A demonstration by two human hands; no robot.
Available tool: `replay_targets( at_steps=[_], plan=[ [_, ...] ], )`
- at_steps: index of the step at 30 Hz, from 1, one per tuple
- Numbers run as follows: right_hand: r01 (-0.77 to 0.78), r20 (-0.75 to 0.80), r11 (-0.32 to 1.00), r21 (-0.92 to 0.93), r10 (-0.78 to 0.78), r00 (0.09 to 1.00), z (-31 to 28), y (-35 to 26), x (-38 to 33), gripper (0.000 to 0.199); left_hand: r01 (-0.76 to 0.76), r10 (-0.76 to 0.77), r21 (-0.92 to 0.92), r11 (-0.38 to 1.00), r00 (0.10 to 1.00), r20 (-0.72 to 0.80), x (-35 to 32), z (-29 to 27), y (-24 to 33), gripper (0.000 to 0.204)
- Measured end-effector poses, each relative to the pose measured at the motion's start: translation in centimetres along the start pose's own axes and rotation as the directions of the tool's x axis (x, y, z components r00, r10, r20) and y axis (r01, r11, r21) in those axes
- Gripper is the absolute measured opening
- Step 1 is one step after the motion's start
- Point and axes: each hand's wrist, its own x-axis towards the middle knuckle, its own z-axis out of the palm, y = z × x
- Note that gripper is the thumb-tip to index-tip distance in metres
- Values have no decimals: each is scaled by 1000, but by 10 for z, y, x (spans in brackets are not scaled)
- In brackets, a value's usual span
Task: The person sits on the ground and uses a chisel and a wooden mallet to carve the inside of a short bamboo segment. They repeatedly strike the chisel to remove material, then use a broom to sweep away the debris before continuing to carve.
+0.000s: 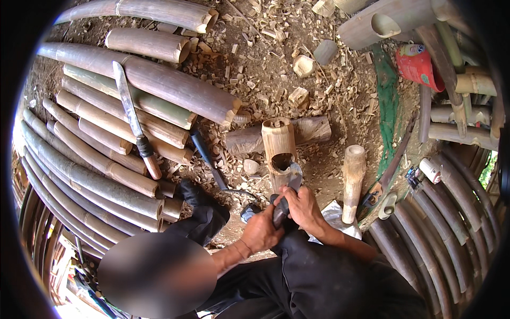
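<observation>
A short, peeled bamboo section [278, 136] stands in front of my knees, with a dark hole cut in its side. At the hole's lower edge is the blade of a knife [294, 179], pointing away from me. My left hand [260, 231] is closed around the knife's dark handle. Closer to the blade, my right hand [302, 210] is also closed on the knife, its fingers partly hiding where the blade meets the handle. Both hands are above my dark trousers. The bamboo's bottom end is hidden behind my hands.
Long bamboo poles [106, 159] lie stacked at left, with a machete [130, 106] across them. Beyond the upright section lies a log [313, 129]. A pale wooden club [353, 183] stands at right, near an orange-and-black tool handle [372, 194]. Farther right are a red container [417, 66] and more poles [414, 250].
</observation>
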Motion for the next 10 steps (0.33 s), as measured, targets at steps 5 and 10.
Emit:
replay_targets(
  at_steps=[5,10],
  plan=[
    [-1,-122,985,-170,-21,992,-5,-12,-1,38,91,-99,-184,979,994,-35,12,32,21,68],
    [342,-33,937,65,-341,940,-30,7,-24,27,-277,231,-274,921,955,-188,4,64,4,87]
  ],
)
